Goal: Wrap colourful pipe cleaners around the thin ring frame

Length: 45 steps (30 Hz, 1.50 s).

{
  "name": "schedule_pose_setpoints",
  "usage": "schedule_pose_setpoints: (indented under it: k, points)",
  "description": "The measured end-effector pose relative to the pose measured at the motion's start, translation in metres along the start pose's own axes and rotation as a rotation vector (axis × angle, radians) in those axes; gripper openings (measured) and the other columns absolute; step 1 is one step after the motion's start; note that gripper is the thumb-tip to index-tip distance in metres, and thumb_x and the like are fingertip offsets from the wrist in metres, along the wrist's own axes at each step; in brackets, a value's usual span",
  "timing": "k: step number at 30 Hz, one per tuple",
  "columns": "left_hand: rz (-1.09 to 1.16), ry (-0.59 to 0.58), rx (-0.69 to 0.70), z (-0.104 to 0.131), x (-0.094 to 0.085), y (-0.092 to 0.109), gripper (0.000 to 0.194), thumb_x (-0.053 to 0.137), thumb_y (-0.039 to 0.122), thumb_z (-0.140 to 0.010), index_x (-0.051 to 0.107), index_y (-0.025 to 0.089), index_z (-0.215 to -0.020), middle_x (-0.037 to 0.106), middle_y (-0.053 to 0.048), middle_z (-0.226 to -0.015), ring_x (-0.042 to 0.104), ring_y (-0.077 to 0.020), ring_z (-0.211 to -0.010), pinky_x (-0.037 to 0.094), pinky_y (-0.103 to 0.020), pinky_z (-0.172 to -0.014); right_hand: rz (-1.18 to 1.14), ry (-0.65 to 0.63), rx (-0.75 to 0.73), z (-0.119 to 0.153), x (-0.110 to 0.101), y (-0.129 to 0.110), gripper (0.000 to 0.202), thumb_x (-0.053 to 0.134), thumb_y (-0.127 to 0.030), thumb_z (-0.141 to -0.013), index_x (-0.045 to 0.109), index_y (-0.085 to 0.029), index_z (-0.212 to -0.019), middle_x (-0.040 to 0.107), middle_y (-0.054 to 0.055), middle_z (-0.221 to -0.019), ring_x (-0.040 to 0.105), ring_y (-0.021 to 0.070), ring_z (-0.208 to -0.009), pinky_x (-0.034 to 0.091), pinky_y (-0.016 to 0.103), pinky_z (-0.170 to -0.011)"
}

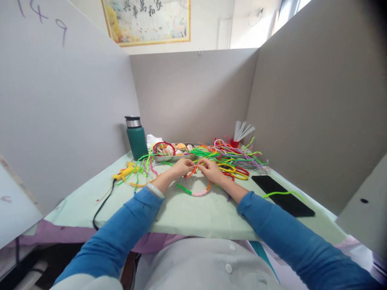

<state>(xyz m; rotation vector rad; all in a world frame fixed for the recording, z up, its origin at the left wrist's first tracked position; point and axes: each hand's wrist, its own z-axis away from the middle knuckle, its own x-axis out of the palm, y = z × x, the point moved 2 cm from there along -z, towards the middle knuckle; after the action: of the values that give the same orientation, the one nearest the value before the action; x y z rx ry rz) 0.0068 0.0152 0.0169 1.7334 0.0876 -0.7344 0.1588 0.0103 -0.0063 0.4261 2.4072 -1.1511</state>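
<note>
My left hand (183, 167) and my right hand (208, 169) meet over the middle of the table, fingertips pinched close together. Between them is a short orange pipe cleaner piece (192, 173), with both hands' fingers closed at its upper end. Just below hangs or lies a curved ring of pipe cleaner (200, 193) in green, pink and orange sections; its upper part is hidden by my hands. Whether the ring touches the table cannot be made out.
A tray (175, 158) of shells stands behind my hands, beside a heap of coloured pipe cleaners (223, 155). A green bottle (136, 141) and yellow glue gun (123, 173) with cord are left. A black phone-like slab (282, 195) lies right. Grey partitions (193, 92) enclose the table.
</note>
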Motion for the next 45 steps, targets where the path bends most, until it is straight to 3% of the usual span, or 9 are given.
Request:
schedule_pose_setpoints:
  k: [12,24,45]
  points:
    - [-0.06,0.038,0.042,-0.003,0.0,-0.004,0.016,0.059,0.023,-0.066,0.057,0.012,-0.079,0.052,0.002,-0.062,0.044,-0.0044,-0.045,0.037,-0.014,-0.036,-0.008,0.015,-0.016,0.0,0.0,-0.002,0.019,0.047,-0.033,-0.077,0.057,-0.018,-0.081,0.046,-0.004,-0.053,0.037,0.0095,-0.048,0.026,0.021,-0.046]
    - [-0.221,0.044,0.097,-0.015,-0.001,-0.018,0.03,0.056,0.039,-0.07,0.06,0.013,-0.082,0.056,0.001,-0.065,0.045,-0.0045,-0.041,0.036,-0.015,-0.034,-0.002,-0.006,0.002,-0.001,0.001,0.003,0.019,0.046,-0.033,-0.078,0.056,-0.018,-0.083,0.044,-0.005,-0.05,0.036,0.0093,-0.045,0.023,0.021,-0.044]
    - [-0.244,0.012,0.121,-0.014,-0.001,-0.017,0.034,0.05,0.041,-0.075,0.063,0.012,-0.086,0.065,-0.004,-0.074,0.047,-0.0046,-0.041,0.035,-0.014,-0.035,0.01,-0.009,0.004,0.0,0.0,0.003,0.019,0.043,-0.032,-0.079,0.056,-0.018,-0.084,0.048,-0.004,-0.053,0.038,0.0098,-0.047,0.024,0.021,-0.045]
